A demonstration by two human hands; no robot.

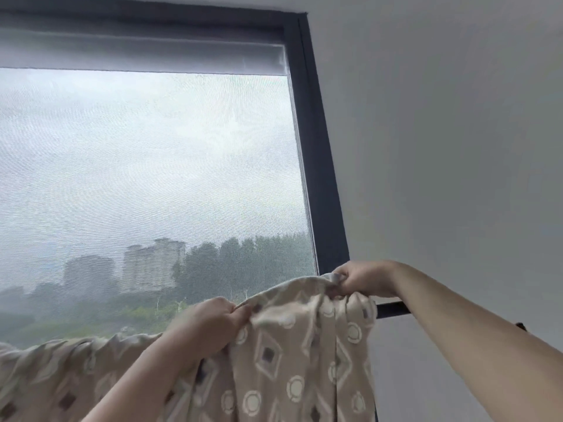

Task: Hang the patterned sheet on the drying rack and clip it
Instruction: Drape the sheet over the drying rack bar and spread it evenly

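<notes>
Grey wall (pixel 457 147) and a large window (pixel 146 166) with a dark frame (pixel 320 184) are seen from below, hazy towers and trees being visible through the mesh screen. Low in the view, from about 8 o'clock to 4 o'clock, the patterned sheet (pixel 292 354) is held up; it is beige with pale rings and diamonds. Its top edge runs as the long axis from the lower left up toward the right, highest at about 4 o'clock, and the cloth hangs down from that edge in vertical folds. The left hand (pixel 210 324) is closed in a fist around a bunch of the top edge near 6 o'clock. The right hand (pixel 365 278) is closed on the gathered upper right corner at about 4 o'clock, fingers curled over the fabric. A short length of dark bar (pixel 391 309), lying roughly level, is seen just below the right wrist, beside the sheet's right edge; whether the sheet is laid over it cannot be told. The sheet's left portion is blurred. No clip can be made out on the cloth.
</notes>
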